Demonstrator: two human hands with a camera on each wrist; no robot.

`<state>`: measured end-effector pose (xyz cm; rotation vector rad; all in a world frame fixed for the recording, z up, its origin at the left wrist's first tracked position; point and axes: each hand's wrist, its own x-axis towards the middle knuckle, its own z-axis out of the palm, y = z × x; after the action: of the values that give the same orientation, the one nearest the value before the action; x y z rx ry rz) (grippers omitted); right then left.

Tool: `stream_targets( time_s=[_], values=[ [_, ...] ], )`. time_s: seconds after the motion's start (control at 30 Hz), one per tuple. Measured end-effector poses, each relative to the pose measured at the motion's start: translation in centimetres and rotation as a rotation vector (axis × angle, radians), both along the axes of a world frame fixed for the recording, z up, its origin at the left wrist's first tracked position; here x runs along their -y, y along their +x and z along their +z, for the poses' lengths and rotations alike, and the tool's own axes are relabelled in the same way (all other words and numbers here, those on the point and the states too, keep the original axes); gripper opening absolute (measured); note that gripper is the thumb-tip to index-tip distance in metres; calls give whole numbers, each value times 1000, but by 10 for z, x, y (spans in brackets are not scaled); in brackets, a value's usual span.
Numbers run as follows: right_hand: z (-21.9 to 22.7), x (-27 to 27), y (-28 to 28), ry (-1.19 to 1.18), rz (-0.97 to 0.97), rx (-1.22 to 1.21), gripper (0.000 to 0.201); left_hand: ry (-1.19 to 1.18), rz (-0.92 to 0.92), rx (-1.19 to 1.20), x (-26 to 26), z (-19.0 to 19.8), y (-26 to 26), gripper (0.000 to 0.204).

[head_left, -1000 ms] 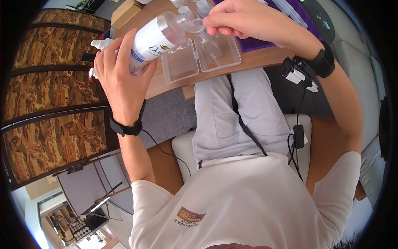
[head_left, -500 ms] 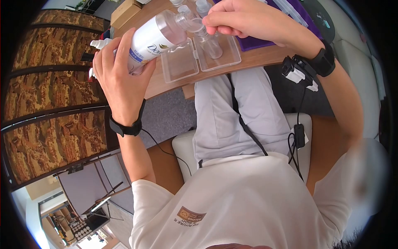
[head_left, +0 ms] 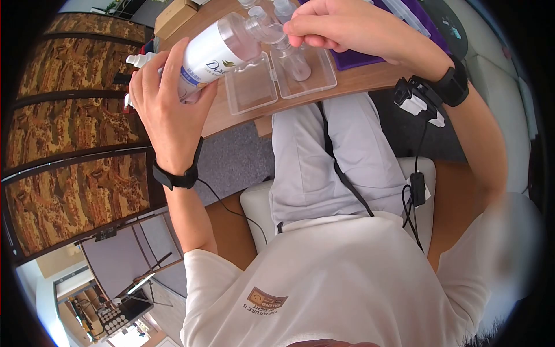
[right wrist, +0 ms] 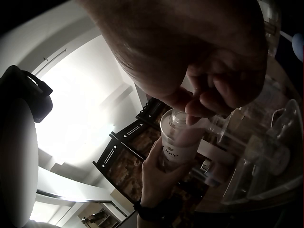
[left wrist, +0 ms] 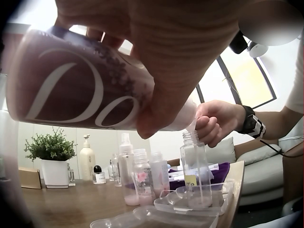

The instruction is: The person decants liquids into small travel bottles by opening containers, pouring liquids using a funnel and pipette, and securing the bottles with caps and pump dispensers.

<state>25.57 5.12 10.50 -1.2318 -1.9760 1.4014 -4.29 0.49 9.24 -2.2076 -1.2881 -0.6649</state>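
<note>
My left hand (head_left: 170, 87) grips a white Dove bottle (head_left: 214, 52), tilted so its open neck points at a small clear funnel (head_left: 273, 33). The funnel sits in the top of a small clear bottle (head_left: 295, 63), which stands in a clear plastic tray (head_left: 324, 81). My right hand (head_left: 298, 34) pinches the funnel's rim. In the left wrist view the Dove bottle (left wrist: 71, 90) fills the top, and the right hand (left wrist: 216, 121) is over the small bottle (left wrist: 197, 175). In the right wrist view the Dove bottle's neck (right wrist: 183, 137) meets the right hand's fingertips (right wrist: 204, 102).
The tray's open lid (head_left: 248, 92) lies beside it near the wooden table's front edge (head_left: 370, 84). A purple mat (head_left: 358, 58), more small bottles (left wrist: 137, 175), a pump bottle (head_left: 136, 61), a cardboard box (head_left: 173, 17) and a potted plant (left wrist: 50, 152) stand on the table.
My left hand has shifted up slightly with the Dove bottle. The right hand stays on the funnel.
</note>
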Motion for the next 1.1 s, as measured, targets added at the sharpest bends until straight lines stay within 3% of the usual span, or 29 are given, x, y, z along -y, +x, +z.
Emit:
stream_targets(
  time_s=[0.53,0.63,1.1],
  values=[
    [-3,-2,1,-3,11,-17,30,-5,4,2,0,-1,1,70],
    [-17,-8,8,40,85,-120,30,0,1,-1,-1,-1,0,70],
    [-7,-3,4,15,30,-22,31,-22,10,15,-1,-1,2,70]
  ],
)
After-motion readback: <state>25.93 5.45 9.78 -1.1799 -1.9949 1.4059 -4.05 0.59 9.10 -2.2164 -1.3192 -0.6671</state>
